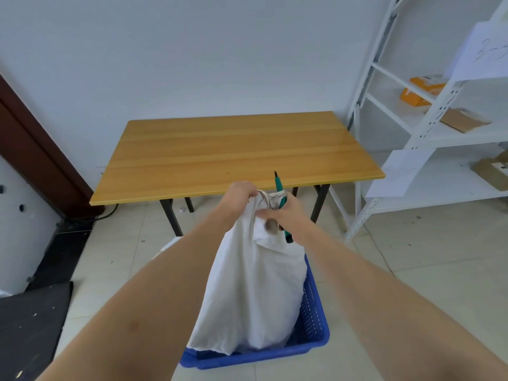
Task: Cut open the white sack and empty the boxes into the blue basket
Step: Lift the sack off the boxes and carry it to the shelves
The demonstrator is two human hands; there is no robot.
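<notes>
A full white sack stands upright in the blue basket on the floor in front of me. My left hand grips the bunched, tied neck of the sack from the left. My right hand holds green-handled scissors, their tip pointing up beside the neck, while its fingers also touch the sack's top. A small hole shows in the cloth just under the neck. No boxes are visible; the sack hides its contents.
A wooden table on black legs stands just beyond the basket. White metal shelving with cardboard and orange parcels is at the right. A dark door frame and black mats lie at the left.
</notes>
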